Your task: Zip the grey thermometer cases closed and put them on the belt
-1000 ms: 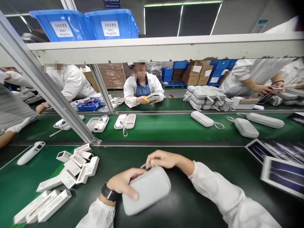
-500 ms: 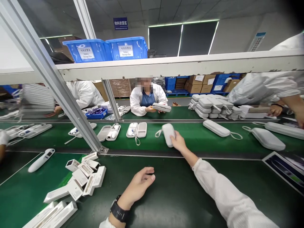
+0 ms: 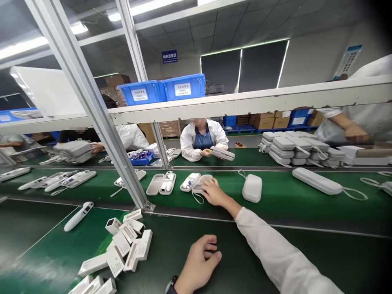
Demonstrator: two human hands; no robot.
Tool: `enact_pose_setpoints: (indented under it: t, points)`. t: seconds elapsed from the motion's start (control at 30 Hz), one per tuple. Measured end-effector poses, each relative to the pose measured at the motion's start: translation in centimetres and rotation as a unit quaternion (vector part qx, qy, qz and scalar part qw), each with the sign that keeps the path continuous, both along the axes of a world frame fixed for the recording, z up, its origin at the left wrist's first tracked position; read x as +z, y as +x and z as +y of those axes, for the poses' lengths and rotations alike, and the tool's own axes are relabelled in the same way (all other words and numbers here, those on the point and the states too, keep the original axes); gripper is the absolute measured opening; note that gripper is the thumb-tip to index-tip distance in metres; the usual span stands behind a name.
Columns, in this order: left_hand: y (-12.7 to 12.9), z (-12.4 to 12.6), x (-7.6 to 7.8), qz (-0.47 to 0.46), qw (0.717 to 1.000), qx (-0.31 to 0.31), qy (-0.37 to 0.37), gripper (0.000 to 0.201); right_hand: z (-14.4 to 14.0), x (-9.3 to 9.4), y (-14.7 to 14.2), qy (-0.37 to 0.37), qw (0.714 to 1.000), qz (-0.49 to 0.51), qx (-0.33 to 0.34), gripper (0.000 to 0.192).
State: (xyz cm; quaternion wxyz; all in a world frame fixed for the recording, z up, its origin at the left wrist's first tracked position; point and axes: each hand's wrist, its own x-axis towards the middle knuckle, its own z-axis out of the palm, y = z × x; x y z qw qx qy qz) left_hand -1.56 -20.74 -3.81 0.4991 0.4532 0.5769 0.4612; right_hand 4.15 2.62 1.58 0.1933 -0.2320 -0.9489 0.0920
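Fingers (image 3: 210,187) of the right hand (image 3: 218,195), slightly spread, touch an unzipped case (image 3: 197,185).

Open zippered carrying case (image 3: 186,188): light grey, clamshell pattern, laid flat on the green work surface (image 3: 275,206). The two halves are spread side by side, with the fold running roughly from 12 to 6 o'clock. The 9 o'clock half contains a white device (image 3: 192,178) with a blue detail near its 7 o'clock end. The 3 o'clock half is partly obscured; its visible lining is grey. A pale strap (image 3: 198,199) extends from the case toward 6 o'clock.

Closed carrying case (image 3: 252,190): light grey, rounded corners, flat on the same surface, at 3 o'clock from the open unit and apart from it. Its wrist loop extends toward 10 o'clock.
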Motion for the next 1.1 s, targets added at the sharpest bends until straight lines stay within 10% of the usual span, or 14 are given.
enact_pose_setpoints:
  t: [0.13, 0.37, 0.53, 0.67, 0.8, 1.1]
  points:
    - [-1.2, 1.2, -1.4, -0.048, 0.986, 0.145, 0.06, 0.088, -7.9, 3.9, 2.2, -0.005, 0.987, 0.098, 0.126, 0.014]
    - [-1.4, 1.0, -1.5, -0.079, 0.957, 0.242, 0.138, 0.06, -16.7, 7.1, 4.5, -0.057, 0.965, 0.114, 0.229, 0.02]
    - [-0.4, 0.2, 1.6, -0.301, 0.861, 0.358, 0.201, 0.061, -14.4, 4.5, 4.7, -0.008, 0.92, 0.391, 0.029, 0.036]
    - [-2.3, 0.2, 4.1, -0.398, 0.793, 0.412, 0.21, 0.04, -14.2, 0.3, 5.3, -0.192, 0.927, 0.322, 0.002, 0.016]
    - [-2.9, 0.4, 4.2, -0.415, 0.783, 0.415, 0.203, 0.033, -16.2, -3.7, 4.9, -0.347, 0.904, 0.243, 0.059, 0.015]
    - [-1.7, 0.4, 3.7, -0.397, 0.777, 0.448, 0.194, 0.033, -17.8, -5.9, 3.7, -0.336, 0.895, 0.294, -0.022, 0.013]
